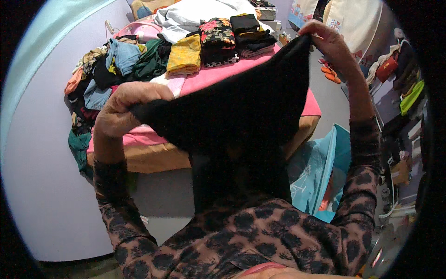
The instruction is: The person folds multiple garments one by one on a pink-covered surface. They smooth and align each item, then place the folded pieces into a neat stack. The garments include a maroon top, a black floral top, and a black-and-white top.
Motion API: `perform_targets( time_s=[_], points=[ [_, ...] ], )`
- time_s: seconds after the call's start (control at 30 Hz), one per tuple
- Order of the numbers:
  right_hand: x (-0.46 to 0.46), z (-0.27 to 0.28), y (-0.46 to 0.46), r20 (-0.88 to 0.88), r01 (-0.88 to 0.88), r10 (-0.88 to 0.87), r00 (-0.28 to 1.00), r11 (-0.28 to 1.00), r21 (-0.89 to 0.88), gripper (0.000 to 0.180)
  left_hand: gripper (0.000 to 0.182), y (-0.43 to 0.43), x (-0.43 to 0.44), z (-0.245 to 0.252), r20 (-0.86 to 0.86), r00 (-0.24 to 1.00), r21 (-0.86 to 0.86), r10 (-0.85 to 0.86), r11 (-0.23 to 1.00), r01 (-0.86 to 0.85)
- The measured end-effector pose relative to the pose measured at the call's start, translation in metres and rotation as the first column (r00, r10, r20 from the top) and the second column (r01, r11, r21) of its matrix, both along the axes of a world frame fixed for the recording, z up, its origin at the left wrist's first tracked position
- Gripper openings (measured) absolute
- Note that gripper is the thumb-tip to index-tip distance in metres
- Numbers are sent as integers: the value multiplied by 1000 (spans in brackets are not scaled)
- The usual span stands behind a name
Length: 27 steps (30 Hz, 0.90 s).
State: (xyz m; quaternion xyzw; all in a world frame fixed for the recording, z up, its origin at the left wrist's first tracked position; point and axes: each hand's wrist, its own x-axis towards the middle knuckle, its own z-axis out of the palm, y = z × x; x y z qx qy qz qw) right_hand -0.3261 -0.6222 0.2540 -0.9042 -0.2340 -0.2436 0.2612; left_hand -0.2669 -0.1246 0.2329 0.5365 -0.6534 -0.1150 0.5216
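A black garment (240, 104) hangs stretched between my two hands, over the near edge of a bed (209, 80) with a pink cover. At centre left, my left hand (130, 104) grips one corner of the cloth, fingers curled and partly hidden. My right hand (318, 35), raised higher at the upper right, pinches the other top corner. Beyond the garment lie a folded yellow cloth (184, 54), a folded floral cloth (217, 33) on dark ones, and a stack of folded black clothes (249, 35). The garment's lower part blends into shadow before my body.
Loose clothes (122, 57) are heaped along the bed's left side by the pale wall (52, 139). A light blue bag (313, 171) stands on the floor right of the bed. Orange sandals (330, 74) lie farther back; bags and clothes (393, 69) hang at the right.
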Motion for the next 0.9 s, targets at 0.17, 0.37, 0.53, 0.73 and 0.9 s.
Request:
perform_targets(
  time_s=[0.17, 0.37, 0.53, 0.73, 0.9],
  points=[
    [20, -5, 63, -130, -194, 226, 965, 956, 220, 19, 23, -65, 37, -5, 26, 993, 83, 118, 989, -119],
    [44, -34, 145, -63, -512, 570, 819, 777, 367, 20, 23, -118, 53, -36, 71, 992, 269, 107, 955, -122],
    [31, -40, 137, 130, -274, 255, 958, 682, 678, 13, 23, -122, 62, -37, -7, 930, 213, 367, 909, -358],
    [1, -85, 164, -238, -84, 241, 941, 847, 526, 35, 23, -126, 65, -18, -264, 793, 153, 549, 835, -528],
    [41, -99, 185, -157, -190, 429, 889, 660, 727, 40, 29, -139, 43, -3, -169, 912, 150, 373, 925, -350]
  ],
)
